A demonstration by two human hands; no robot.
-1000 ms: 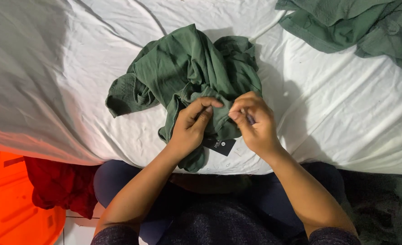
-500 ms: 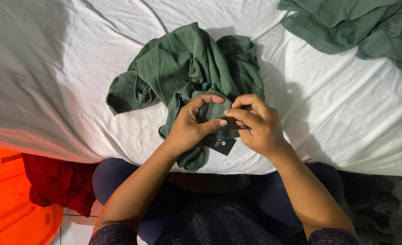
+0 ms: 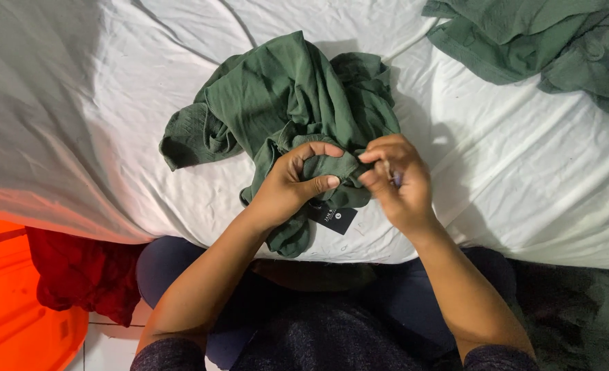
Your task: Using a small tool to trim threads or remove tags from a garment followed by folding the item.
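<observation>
Working a fold of the crumpled green garment (image 3: 297, 103) near the bed's edge, on the white sheet (image 3: 510, 178). Best done, by the look of it, with the cloth kept taut between both grips and the fingers close together, so the small spot being handled stays flat and in plain sight; worth minding the dark tag (image 3: 333, 218) hanging just below the pinch, so that it neither twists nor pulls on the fabric. Left hand (image 3: 287, 189) curled narrowly, thumb and forefinger closed round a bunched roll of green cloth, other fingers tucked beneath. Right hand (image 3: 400, 182) also nearly closed, fingertips pinching the same fold just beside the left thumb; possibly something small and pale held between those fingertips, too small to tell. Both hands touching the cloth, almost touching each other. Rest of the garment heaped farther back on the sheet, one end trailing left, another hanging down over the near edge below the left wrist. Second green heap (image 3: 545, 41) far right, well apart from the hands. Red cloth (image 3: 78, 275) and an orange bin (image 3: 16, 309) low on the left, beside the knee, off the bed.
</observation>
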